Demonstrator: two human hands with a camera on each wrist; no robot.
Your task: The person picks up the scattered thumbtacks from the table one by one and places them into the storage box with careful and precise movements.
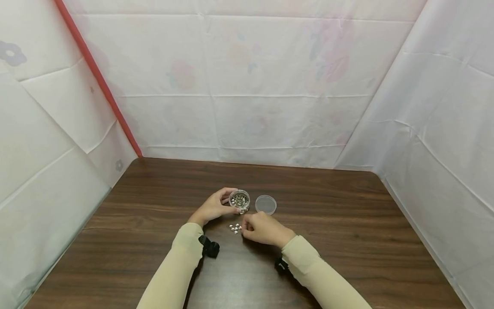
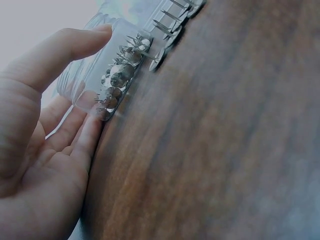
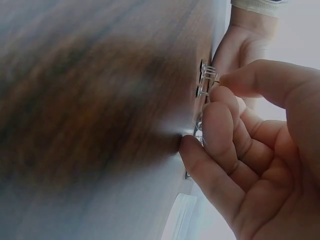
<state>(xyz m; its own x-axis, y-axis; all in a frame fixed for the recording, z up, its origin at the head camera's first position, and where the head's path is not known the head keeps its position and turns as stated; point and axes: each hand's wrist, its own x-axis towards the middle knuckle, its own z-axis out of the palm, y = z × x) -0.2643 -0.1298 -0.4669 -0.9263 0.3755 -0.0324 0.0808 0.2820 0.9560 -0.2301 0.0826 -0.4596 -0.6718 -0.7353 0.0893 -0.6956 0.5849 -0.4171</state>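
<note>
My left hand [image 1: 216,207] holds a round clear plastic jar [image 1: 248,201], the thumb on the near side and the fingers round the far side. Metal thumbtacks [image 2: 120,75] lie inside the jar, which stands on the table. Just in front of it, several loose thumbtacks [image 1: 236,228] sit points up in a small cluster. My right hand [image 1: 266,229] is at the cluster's right side. Its thumb and forefinger pinch a thumbtack [image 3: 216,81] by the pin, while the other fingers curl beneath, one fingertip [image 3: 186,142] against the tabletop.
A clear round lid [image 1: 266,205] lies flat right of the jar, just beyond the right hand. The dark wood table [image 1: 347,223] is bounded by white patterned sheets [image 1: 270,120] at the back and sides. A camera [image 1: 210,248] is strapped to the left wrist.
</note>
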